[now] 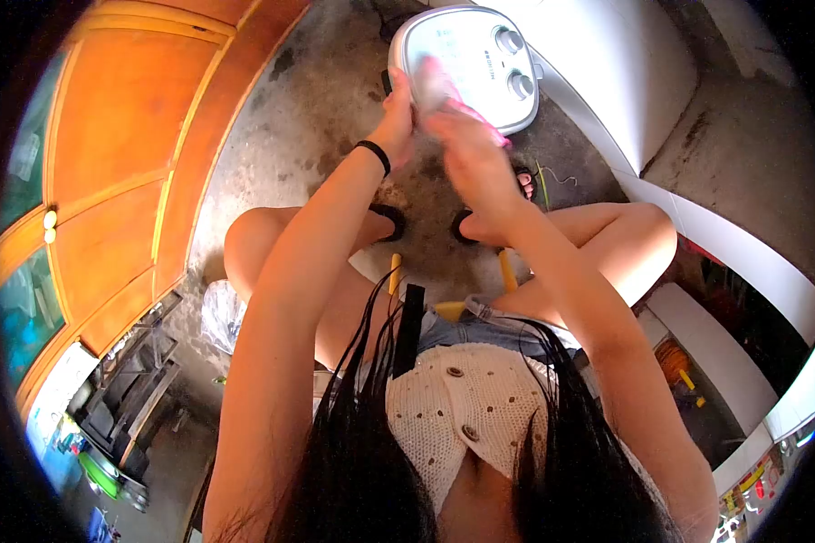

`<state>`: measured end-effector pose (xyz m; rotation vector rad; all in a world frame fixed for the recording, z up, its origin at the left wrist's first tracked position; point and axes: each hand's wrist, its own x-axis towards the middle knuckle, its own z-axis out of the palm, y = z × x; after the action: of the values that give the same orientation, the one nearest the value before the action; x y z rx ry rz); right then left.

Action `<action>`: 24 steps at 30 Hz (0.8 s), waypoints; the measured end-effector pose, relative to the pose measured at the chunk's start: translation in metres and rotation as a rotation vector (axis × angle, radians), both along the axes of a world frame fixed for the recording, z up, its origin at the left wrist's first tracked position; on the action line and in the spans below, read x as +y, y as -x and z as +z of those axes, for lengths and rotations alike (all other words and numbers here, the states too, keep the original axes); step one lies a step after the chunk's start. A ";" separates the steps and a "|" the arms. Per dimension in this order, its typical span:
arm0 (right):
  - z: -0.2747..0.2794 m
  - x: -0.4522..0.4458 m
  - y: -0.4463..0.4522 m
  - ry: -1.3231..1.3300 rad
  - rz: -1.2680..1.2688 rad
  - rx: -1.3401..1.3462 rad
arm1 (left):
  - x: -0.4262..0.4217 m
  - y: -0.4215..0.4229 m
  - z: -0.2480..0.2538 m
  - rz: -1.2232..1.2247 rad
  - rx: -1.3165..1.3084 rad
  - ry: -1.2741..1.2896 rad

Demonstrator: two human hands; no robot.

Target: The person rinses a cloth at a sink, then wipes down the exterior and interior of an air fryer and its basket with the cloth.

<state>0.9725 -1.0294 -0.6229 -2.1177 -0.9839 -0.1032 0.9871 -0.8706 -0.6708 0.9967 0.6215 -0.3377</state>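
A rounded white appliance [466,68] with a silver rim and two grey knobs stands on the floor at the top of the head view. My left hand [397,118], with a black band on its wrist, grips the appliance's left edge; its fingers are partly hidden. A pink cloth [482,118] lies against the lower front of the appliance. My right hand [469,149] is on this cloth, blurred by motion, its fingers closed around part of it. Both forearms reach forward between my bent knees.
Orange wooden cabinets [109,118] line the left side. A white wall panel [607,63] rises close to the appliance's right. Dark clutter [122,407] lies lower left, a clear plastic bag [222,317] beside my leg. Open shelves [711,353] stand at right. Yellow stool parts [450,309] show beneath me.
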 end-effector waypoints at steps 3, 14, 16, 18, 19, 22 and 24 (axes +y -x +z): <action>-0.014 0.029 0.008 0.204 0.078 0.003 | 0.014 0.008 0.001 -0.020 0.056 0.117; -0.021 -0.034 0.020 0.298 0.074 0.048 | 0.008 0.004 -0.039 0.012 0.205 -0.225; -0.025 -0.062 0.007 0.315 0.000 0.007 | 0.010 0.001 -0.036 -0.071 0.168 -0.203; -0.060 -0.103 -0.009 0.525 -0.332 0.031 | 0.011 0.002 -0.042 -0.044 0.145 -0.158; -0.073 -0.124 -0.019 0.492 -0.569 0.140 | 0.010 0.001 -0.045 -0.032 0.131 -0.136; -0.076 -0.156 -0.041 0.180 -1.025 0.404 | 0.007 -0.002 -0.040 -0.006 0.132 -0.249; -0.043 -0.133 -0.036 -0.045 -1.032 0.528 | 0.001 0.002 -0.037 -0.015 0.139 -0.384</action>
<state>1.0085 -1.1622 -0.6663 -2.2238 0.4536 -0.0629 0.9856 -0.8691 -0.7080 1.3535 0.8249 -0.3085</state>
